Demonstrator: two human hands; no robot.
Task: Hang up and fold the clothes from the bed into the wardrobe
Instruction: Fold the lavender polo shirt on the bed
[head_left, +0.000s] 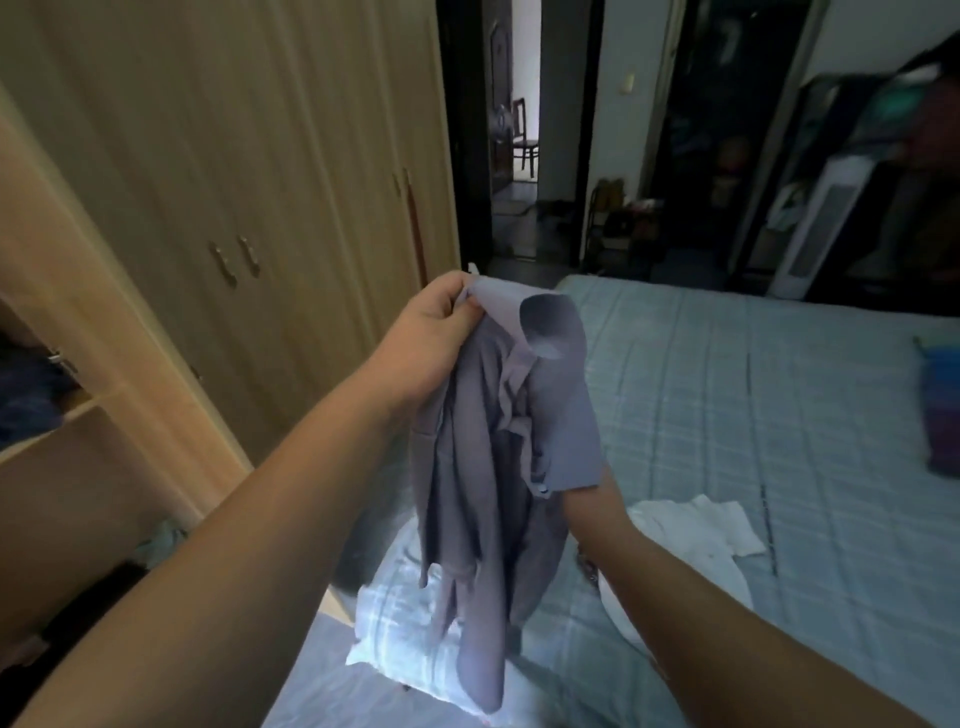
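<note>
A grey-lilac shirt (488, 452) hangs bunched in mid-air above the near corner of the bed (727, 395). My left hand (441, 338) pinches its top edge by the collar, with a white hanger tip showing just above the fingers. My right hand is hidden inside or behind the shirt; only its forearm (675, 582) shows, so its grip cannot be seen. A white garment (696, 525) lies crumpled on the bed to the right of that forearm. The wooden wardrobe (234, 156) stands on the left, its nearest door open onto a shelf (78, 410).
A blue and purple folded item (943, 410) lies at the bed's right edge. Dark clothes (26, 395) sit on the wardrobe shelf. A doorway (514, 130) opens behind the bed, and a white tower fan (821, 228) stands at back right.
</note>
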